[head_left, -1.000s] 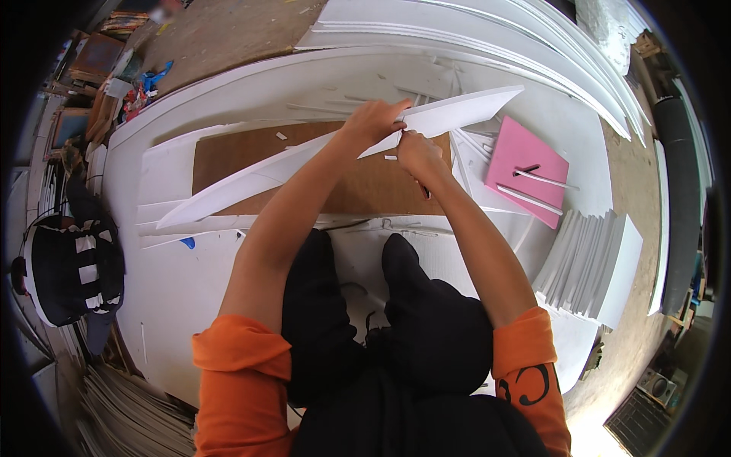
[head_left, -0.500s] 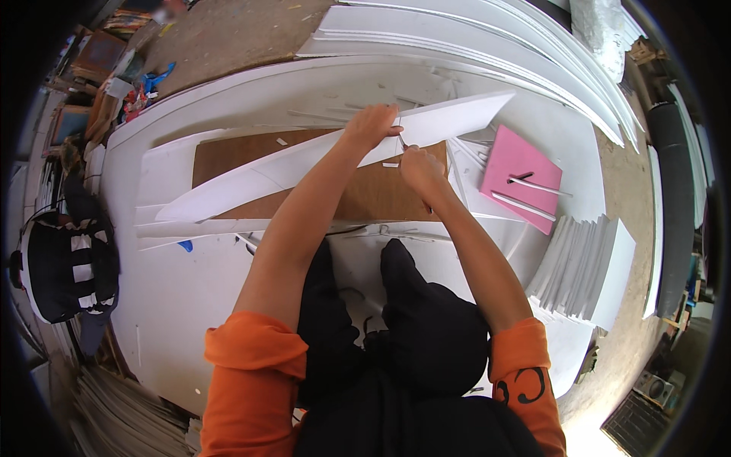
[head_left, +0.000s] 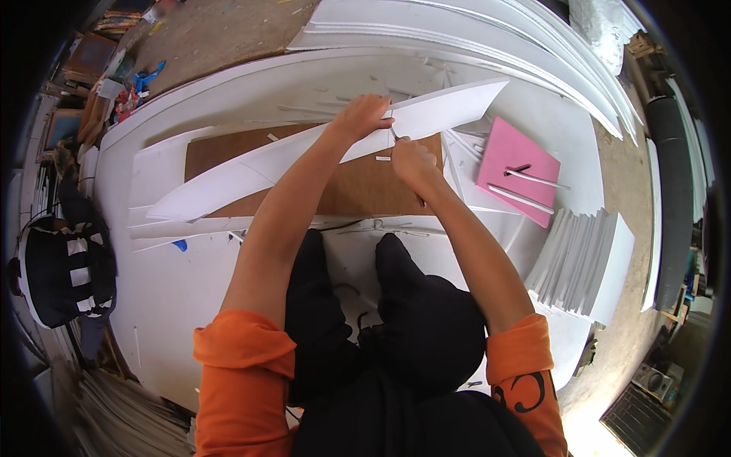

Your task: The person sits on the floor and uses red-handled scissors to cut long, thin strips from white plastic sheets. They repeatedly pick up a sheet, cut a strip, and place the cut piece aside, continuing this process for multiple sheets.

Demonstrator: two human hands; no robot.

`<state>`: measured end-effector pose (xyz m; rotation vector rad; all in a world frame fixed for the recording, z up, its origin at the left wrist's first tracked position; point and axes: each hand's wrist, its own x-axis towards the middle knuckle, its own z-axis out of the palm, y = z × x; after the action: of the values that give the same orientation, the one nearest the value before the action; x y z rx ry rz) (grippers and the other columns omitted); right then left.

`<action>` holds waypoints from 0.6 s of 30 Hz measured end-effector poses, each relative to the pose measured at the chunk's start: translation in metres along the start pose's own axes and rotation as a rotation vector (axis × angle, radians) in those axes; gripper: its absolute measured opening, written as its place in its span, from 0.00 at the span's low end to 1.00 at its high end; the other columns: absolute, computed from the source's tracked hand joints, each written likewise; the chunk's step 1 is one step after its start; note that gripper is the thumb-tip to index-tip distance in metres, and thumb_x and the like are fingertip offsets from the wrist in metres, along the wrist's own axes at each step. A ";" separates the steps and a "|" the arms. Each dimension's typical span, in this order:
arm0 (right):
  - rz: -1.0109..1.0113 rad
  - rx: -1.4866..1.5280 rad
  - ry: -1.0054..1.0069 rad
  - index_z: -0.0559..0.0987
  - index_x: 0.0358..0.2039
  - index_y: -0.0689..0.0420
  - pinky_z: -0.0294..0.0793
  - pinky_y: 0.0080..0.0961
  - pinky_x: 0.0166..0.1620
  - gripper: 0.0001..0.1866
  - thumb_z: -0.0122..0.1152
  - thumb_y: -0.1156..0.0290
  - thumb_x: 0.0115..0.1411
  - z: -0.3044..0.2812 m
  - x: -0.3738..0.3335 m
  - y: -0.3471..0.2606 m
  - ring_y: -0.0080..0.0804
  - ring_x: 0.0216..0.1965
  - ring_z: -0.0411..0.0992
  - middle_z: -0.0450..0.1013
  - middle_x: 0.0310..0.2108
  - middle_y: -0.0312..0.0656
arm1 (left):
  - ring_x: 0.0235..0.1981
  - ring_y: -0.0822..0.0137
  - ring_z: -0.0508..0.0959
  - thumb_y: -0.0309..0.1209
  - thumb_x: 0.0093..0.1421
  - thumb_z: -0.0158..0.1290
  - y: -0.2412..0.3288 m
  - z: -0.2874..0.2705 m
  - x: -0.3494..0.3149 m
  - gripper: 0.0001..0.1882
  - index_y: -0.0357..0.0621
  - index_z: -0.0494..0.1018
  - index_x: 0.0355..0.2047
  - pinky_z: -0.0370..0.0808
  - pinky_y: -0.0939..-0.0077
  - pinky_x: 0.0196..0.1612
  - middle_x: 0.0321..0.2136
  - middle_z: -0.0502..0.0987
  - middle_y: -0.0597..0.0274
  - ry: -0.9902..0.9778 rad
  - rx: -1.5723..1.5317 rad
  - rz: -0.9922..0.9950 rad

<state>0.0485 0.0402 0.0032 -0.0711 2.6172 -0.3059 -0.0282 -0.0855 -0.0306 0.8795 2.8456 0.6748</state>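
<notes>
A long, pointed strip of white board (head_left: 289, 156) lies slantwise over a brown wooden board (head_left: 365, 183). My left hand (head_left: 364, 116) is closed on the strip right of its middle, its thumb on top and its other fingers toward the far edge. Just right and nearer, my right hand (head_left: 416, 163) grips a knife (head_left: 394, 132). Its thin blade points away from me and meets the strip beside a line across it, close to my left thumb. Most of the handle is hidden in my fist. A small white offcut (head_left: 383, 158) rests on the brown board.
A pink board (head_left: 521, 171) with white strips on it lies to the right. Nearer stands a stack of white sheets (head_left: 575, 263). Long white panels (head_left: 426, 30) line the far side. A black bag (head_left: 65, 263) sits at the left, and thin scraps (head_left: 327, 110) lie beyond the strip.
The whole view has shifted slightly, so everything sits a little higher and further left. Both hands keep nearly the same places on the strip and the knife.
</notes>
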 end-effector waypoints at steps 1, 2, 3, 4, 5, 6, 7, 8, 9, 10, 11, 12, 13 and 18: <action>0.005 0.010 -0.011 0.67 0.39 0.67 0.71 0.38 0.39 0.18 0.50 0.67 0.51 0.001 0.004 0.001 0.44 0.43 0.68 0.68 0.40 0.49 | 0.31 0.48 0.71 0.41 0.48 0.51 -0.001 0.000 0.000 0.19 0.35 0.66 0.31 0.66 0.60 0.33 0.26 0.71 0.46 0.004 0.002 0.010; 0.009 0.019 -0.022 0.67 0.40 0.67 0.71 0.39 0.39 0.19 0.51 0.66 0.51 0.002 0.008 0.002 0.44 0.43 0.68 0.68 0.40 0.49 | 0.31 0.48 0.71 0.41 0.48 0.51 -0.001 0.000 -0.001 0.19 0.35 0.66 0.31 0.66 0.60 0.33 0.27 0.71 0.46 0.000 0.002 0.018; 0.006 0.028 -0.019 0.67 0.40 0.67 0.71 0.38 0.39 0.19 0.51 0.66 0.51 0.006 0.012 0.004 0.44 0.43 0.68 0.68 0.40 0.49 | 0.31 0.48 0.70 0.41 0.48 0.51 0.001 0.002 -0.003 0.19 0.35 0.66 0.32 0.66 0.60 0.33 0.27 0.71 0.46 -0.005 0.002 0.025; 0.002 0.039 -0.014 0.67 0.39 0.67 0.71 0.38 0.39 0.19 0.51 0.66 0.51 0.008 0.014 0.005 0.44 0.43 0.68 0.68 0.40 0.50 | 0.32 0.48 0.70 0.41 0.48 0.50 0.002 0.003 -0.004 0.19 0.35 0.66 0.32 0.66 0.60 0.34 0.28 0.71 0.46 -0.009 0.006 0.033; -0.002 0.051 -0.009 0.67 0.39 0.68 0.71 0.38 0.39 0.19 0.51 0.66 0.51 0.011 0.017 0.005 0.44 0.43 0.68 0.68 0.40 0.51 | 0.32 0.49 0.70 0.40 0.48 0.51 0.004 0.003 -0.004 0.19 0.36 0.66 0.32 0.66 0.60 0.34 0.28 0.71 0.47 -0.030 0.027 0.016; 0.008 0.072 -0.003 0.67 0.39 0.66 0.69 0.38 0.40 0.17 0.46 0.67 0.53 0.013 0.020 0.005 0.45 0.43 0.68 0.69 0.39 0.51 | 0.32 0.49 0.71 0.40 0.48 0.51 0.004 0.001 -0.003 0.19 0.36 0.66 0.32 0.66 0.60 0.34 0.28 0.72 0.47 -0.013 0.021 0.021; 0.015 0.088 0.005 0.68 0.38 0.65 0.68 0.39 0.42 0.16 0.41 0.67 0.54 0.013 0.020 0.004 0.46 0.42 0.68 0.69 0.38 0.52 | 0.32 0.50 0.71 0.40 0.48 0.51 0.004 0.001 -0.003 0.18 0.36 0.67 0.31 0.66 0.60 0.34 0.27 0.72 0.47 0.010 0.015 0.025; 0.022 0.104 0.012 0.69 0.37 0.63 0.67 0.39 0.44 0.15 0.37 0.68 0.55 0.012 0.020 0.003 0.47 0.42 0.68 0.70 0.37 0.53 | 0.31 0.50 0.71 0.40 0.47 0.51 0.003 0.000 -0.003 0.18 0.36 0.68 0.30 0.66 0.60 0.34 0.27 0.72 0.47 0.032 0.009 0.029; 0.022 0.103 0.021 0.68 0.37 0.63 0.67 0.39 0.43 0.15 0.36 0.68 0.56 0.013 0.021 0.002 0.47 0.42 0.68 0.70 0.37 0.53 | 0.31 0.50 0.72 0.39 0.46 0.53 0.003 -0.001 -0.001 0.17 0.37 0.68 0.28 0.67 0.61 0.33 0.26 0.72 0.47 0.010 0.033 0.032; 0.028 0.102 0.033 0.68 0.37 0.63 0.67 0.39 0.43 0.16 0.36 0.67 0.56 0.016 0.023 0.005 0.47 0.42 0.68 0.70 0.38 0.52 | 0.30 0.50 0.72 0.37 0.45 0.54 0.006 -0.002 0.003 0.15 0.37 0.69 0.27 0.69 0.62 0.33 0.24 0.73 0.48 -0.013 0.055 0.043; 0.036 0.102 0.046 0.68 0.38 0.63 0.67 0.39 0.43 0.16 0.36 0.67 0.56 0.019 0.025 0.007 0.47 0.42 0.68 0.70 0.38 0.52 | 0.29 0.51 0.73 0.36 0.43 0.56 0.009 -0.004 0.005 0.14 0.37 0.69 0.25 0.70 0.62 0.32 0.23 0.73 0.48 -0.036 0.077 0.054; 0.032 0.080 0.044 0.67 0.38 0.65 0.68 0.38 0.42 0.16 0.39 0.66 0.55 0.022 0.027 0.009 0.45 0.42 0.69 0.70 0.38 0.52 | 0.29 0.50 0.73 0.36 0.43 0.56 0.012 -0.004 0.006 0.14 0.37 0.69 0.25 0.69 0.62 0.32 0.23 0.73 0.48 -0.024 0.064 0.030; 0.023 0.057 0.041 0.67 0.39 0.66 0.70 0.36 0.40 0.17 0.42 0.65 0.55 0.022 0.027 0.008 0.44 0.41 0.69 0.70 0.38 0.51 | 0.29 0.49 0.72 0.36 0.43 0.56 0.012 -0.001 0.005 0.15 0.36 0.70 0.24 0.68 0.61 0.32 0.23 0.73 0.48 -0.010 0.053 0.001; -0.032 0.060 0.039 0.67 0.38 0.66 0.71 0.35 0.38 0.16 0.45 0.67 0.53 0.014 0.019 0.005 0.43 0.40 0.70 0.70 0.37 0.51 | 0.29 0.48 0.72 0.36 0.43 0.56 0.009 0.006 0.002 0.15 0.36 0.69 0.24 0.67 0.60 0.31 0.23 0.72 0.47 0.069 0.015 -0.020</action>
<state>0.0389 0.0402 -0.0192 -0.0868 2.6456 -0.4004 -0.0240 -0.0753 -0.0315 0.8448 2.9195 0.6955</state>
